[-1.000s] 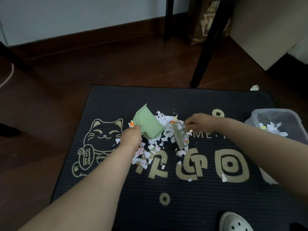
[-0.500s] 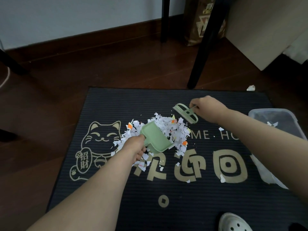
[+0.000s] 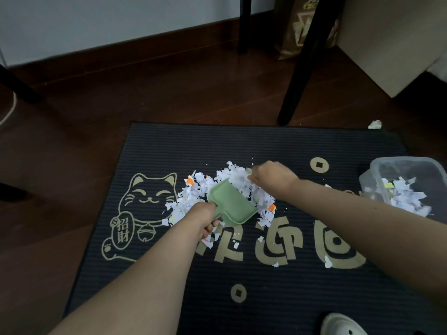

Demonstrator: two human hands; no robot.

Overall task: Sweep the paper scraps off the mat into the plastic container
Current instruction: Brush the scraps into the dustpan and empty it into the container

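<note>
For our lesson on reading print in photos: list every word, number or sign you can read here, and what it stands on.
"招財": gold plaque beside the cat printed on the mat.
"迎", "回": large gold characters on the mat, stylised; the one to their left is partly covered, unreadable.
Print on the paper bag by the wall: too blurred to read.

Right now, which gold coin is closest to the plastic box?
The far coin, just left of the plastic container; the other coin lies far off, nearer the person.
</note>
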